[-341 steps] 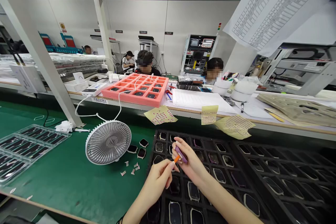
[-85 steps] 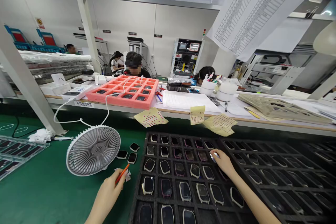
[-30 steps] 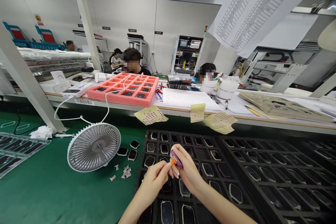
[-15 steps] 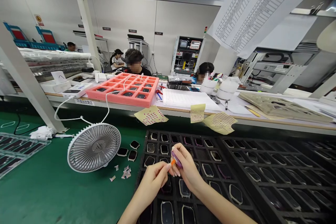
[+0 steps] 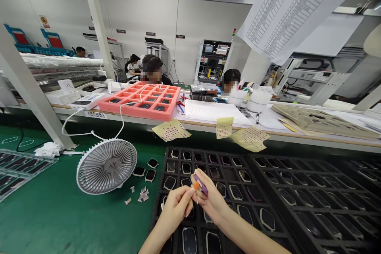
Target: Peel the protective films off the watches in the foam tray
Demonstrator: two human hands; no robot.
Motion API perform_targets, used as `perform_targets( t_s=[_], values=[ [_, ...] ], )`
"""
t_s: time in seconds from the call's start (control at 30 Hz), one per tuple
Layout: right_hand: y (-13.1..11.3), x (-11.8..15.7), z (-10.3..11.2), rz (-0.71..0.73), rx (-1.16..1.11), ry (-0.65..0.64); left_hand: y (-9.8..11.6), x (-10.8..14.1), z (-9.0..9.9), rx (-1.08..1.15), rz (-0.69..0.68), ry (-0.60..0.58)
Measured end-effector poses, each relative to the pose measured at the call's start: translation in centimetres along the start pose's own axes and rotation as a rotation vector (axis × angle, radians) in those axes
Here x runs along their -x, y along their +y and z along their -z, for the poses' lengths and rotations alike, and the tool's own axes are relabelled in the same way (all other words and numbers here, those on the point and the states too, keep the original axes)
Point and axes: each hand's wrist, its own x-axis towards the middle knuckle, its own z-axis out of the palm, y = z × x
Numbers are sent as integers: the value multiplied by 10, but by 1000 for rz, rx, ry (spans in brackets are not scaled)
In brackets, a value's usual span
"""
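Between thumb and fingers, my right hand (image 5: 213,202) holds a purple watch case (image 5: 203,187), tilted with its side edge facing me. My left hand (image 5: 175,207) pinches a small orange stick-like piece (image 5: 196,184), whose tip meets the edge of the case. Most of that piece is hidden by my fingers, so its exact kind does not show. Both hands are above a black compartment tray (image 5: 157,210) filled with watch cases, such as a dark-faced one (image 5: 189,240) below my left wrist.
A second black tray (image 5: 256,166) adjoins on the right. Left are a white fan (image 5: 107,166), loose watches (image 5: 150,175) and small pale tabs (image 5: 143,195) on the green mat (image 5: 89,222). A shelf ahead holds a pink foam tray (image 5: 139,101) and papers (image 5: 214,112). Co-workers sit beyond.
My hands have shifted slightly and the purple case has turned a little, showing more of its edge. The orange piece still touches it.
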Motion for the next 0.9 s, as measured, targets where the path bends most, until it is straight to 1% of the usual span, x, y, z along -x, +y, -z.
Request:
perform_targets(
  t_s=[0.1,0.23,0.3,0.37,0.43,0.47,0.5,0.57,0.6,0.67,0.73,0.8,0.83,0.9],
  values=[
    [1,-1,2,-8,-25,0,0,-3,1,4,15,7],
    [4,2,2,57,12,-18,2,-6,-1,49,-46,97],
    [8,5,1,85,82,-3,3,-6,-5,51,-71,109],
    [12,6,1,108,188,3,1,-6,-7,-6,-85,122],
    [13,3,7,162,297,1,-2,-5,-4,-99,-92,166],
    [11,0,13,198,342,5,-4,-3,2,-146,-92,193],
    [7,-5,23,235,391,16,-6,-1,9,-194,-88,221],
    [-8,-18,50,309,526,78,-11,6,33,-317,-73,295],
    [-18,-25,68,347,667,130,-13,11,47,-407,-66,333],
    [-40,-36,106,442,1098,286,-20,21,76,-625,-10,434],
    [-59,-43,142,462,1208,380,-27,31,101,-783,105,507],
    [-72,-44,169,469,1285,430,-34,38,117,-894,205,525],
    [-76,-43,178,471,1319,438,-37,40,121,-932,244,521],
    [-77,-41,188,479,1392,428,-40,43,124,-972,285,513]
  ],
)
